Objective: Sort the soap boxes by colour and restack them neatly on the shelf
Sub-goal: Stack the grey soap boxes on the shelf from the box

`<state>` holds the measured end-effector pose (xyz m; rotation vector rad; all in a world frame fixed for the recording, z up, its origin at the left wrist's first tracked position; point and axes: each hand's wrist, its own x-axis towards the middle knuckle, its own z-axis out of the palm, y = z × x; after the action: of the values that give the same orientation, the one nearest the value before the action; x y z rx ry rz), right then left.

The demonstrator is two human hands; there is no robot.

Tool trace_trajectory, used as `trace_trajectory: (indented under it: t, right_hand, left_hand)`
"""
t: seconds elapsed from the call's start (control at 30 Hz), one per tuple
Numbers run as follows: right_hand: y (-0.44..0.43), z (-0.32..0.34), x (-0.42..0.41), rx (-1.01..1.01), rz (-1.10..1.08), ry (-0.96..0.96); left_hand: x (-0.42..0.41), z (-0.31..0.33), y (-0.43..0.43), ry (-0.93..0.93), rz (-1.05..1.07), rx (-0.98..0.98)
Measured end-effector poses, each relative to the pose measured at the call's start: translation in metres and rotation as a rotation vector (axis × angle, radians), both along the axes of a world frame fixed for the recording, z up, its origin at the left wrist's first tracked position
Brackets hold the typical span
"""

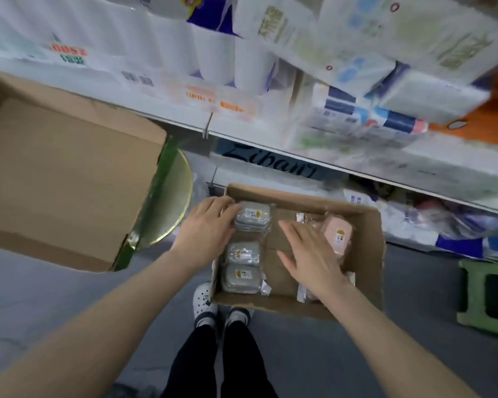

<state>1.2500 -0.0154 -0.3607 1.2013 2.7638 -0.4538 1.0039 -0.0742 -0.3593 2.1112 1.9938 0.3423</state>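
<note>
Inside carton (370,254), 3 grey soap boxes (243,252), 1 pink (338,235); 2 hands (204,228) (314,262), fingers (292,232) loosely spread.

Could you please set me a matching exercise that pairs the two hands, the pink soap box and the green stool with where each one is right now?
Things:
1. left hand
2. right hand
3. pink soap box
4. green stool

Places:
a. on the floor, right of the cardboard tray
b. inside the tray, by its right wall
c. touching the far grey soap boxes
d. spread flat over the tray's middle

Pairs: 1-c, 2-d, 3-b, 4-a
</note>
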Motion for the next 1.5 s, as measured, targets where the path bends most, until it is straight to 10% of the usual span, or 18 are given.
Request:
trace_trajectory:
  t: [0.27,0.63,1.17,1.5]
  right_hand:
    - [-0.058,-0.154,-0.007,-0.426,-0.07,-0.257]
    - [-0.016,-0.307,-0.066,-0.313,0.127,-0.398]
    - [-0.009,-0.254,0.033,-0.309,-0.374,-0.535]
    - [-0.006,-0.287,0.033,-0.368,-0.718,-0.212]
  left_hand:
    - [0.016,-0.131,-0.035,0.025,-0.041,-0.232]
    - [0.011,-0.203,-0.044,0.065,-0.119,-0.169]
    - [0.055,-0.182,-0.015,0.298,-0.264,-0.426]
    - [0.118,-0.281,0.001,0.244,-0.344,-0.881]
